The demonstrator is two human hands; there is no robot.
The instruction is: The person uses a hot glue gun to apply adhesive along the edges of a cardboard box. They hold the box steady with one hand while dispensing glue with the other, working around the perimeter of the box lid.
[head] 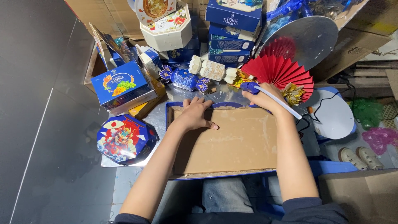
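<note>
A brown cardboard sheet (236, 143) lies in a shallow blue-edged tray (169, 112) across my lap. My left hand (195, 114) rests flat on the sheet's far left corner, fingers spread. My right hand (265, 98) grips a blue glue gun (250, 87) at the sheet's far right edge, its nozzle pointing left. A white glue stick (280, 101) juts from the gun's back over my wrist.
A red paper fan (282, 72) and a silver round board (304, 37) lie beyond my right hand. Stacked blue boxes (232, 33), a candy-shaped blue box (184, 79), an octagonal white box (168, 31), a raisin box (120, 87) and an octagonal blue box (124, 139) crowd the left and back.
</note>
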